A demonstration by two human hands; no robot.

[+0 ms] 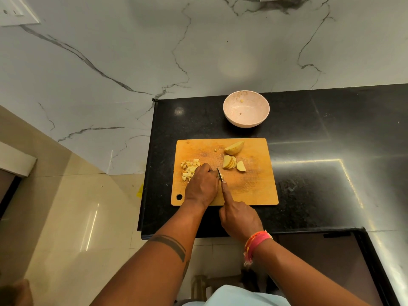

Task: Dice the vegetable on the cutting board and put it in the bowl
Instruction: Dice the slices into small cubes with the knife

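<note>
Potato pieces [229, 161] lie mid cutting board [247, 191], bowl [246, 108] at 12 o'clock. Left hand [202, 186] pins a piece; right hand [239, 219] grips the knife [220, 174]. Keep fingertips tucked, cuts even.

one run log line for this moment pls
step: dicing | left hand: holds potato | right hand: grips knife | diced pile: on cutting board | bowl: unfilled

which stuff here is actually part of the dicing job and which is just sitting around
Part of the job:
cutting board
diced pieces
slices
uncut wedge
knife, gripped by the right hand
left hand, holding down the piece being cut
bowl, nearly empty, beyond the board

Just there:
black counter
wall socket
</note>
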